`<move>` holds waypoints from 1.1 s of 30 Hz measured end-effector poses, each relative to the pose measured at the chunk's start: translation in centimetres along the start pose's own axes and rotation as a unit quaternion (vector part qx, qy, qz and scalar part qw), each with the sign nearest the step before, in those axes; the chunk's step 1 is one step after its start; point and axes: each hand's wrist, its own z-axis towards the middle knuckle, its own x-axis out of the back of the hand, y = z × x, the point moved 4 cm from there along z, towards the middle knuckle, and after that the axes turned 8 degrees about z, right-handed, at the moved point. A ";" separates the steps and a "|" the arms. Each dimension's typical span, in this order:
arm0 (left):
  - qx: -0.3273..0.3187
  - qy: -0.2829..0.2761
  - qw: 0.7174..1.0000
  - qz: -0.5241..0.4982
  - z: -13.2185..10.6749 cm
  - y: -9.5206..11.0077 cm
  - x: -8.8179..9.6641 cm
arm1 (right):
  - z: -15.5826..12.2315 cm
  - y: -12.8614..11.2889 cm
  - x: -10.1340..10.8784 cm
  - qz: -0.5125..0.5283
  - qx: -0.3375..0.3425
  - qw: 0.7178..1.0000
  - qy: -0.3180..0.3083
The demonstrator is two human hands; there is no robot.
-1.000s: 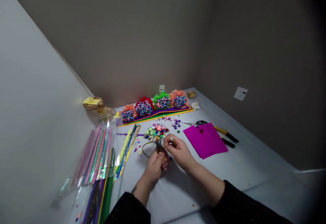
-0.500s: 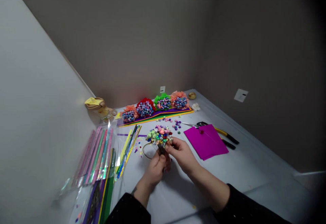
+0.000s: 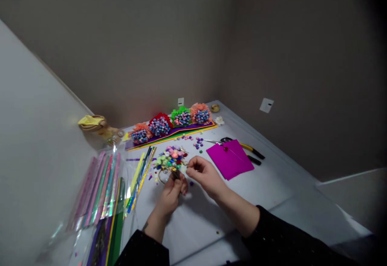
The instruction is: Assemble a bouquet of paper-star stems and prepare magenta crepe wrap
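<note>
Two hands logged: left-hand fingers [image 3: 176, 186] close around the wire stems [image 3: 175, 173] of a star-topped bouquet [image 3: 171, 158]; right-hand fingers [image 3: 190, 168] pinch just beside it (contents of pinch unclear).

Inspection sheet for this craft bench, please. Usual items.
Surface: white tabletop, scattered with small bits.
Job's things: bunch of paper stars on wire stems; thin gold hoop beside it.
Clutter: loose paper stars, magenta sheet, scissors, yellow-handled pliers.
Grippers: left hand grips the stems; right hand pinched beside the bunch.
Cables: nothing seen.
Surroundings: grey walls, wall plate.
</note>
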 end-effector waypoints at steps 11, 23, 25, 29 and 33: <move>0.004 0.133 0.950 -0.282 0.1 4.8 2.3 | -3.9 0.3 12.5 -0.260 0.025 0.958 0.119; 0.021 0.079 0.949 -0.306 0.0 5.1 2.0 | -4.1 2.9 6.9 -0.572 -0.031 0.791 -0.214; 0.022 0.086 0.947 -0.310 0.1 5.1 2.2 | -3.5 3.0 6.4 -0.587 -0.046 0.775 -0.229; 0.034 0.096 0.946 -0.308 0.1 4.9 2.2 | -1.8 3.4 5.8 -0.583 -0.023 0.789 -0.192; 0.038 0.106 0.947 -0.301 0.2 4.8 2.4 | -0.9 2.7 5.1 -0.537 0.059 0.841 -0.020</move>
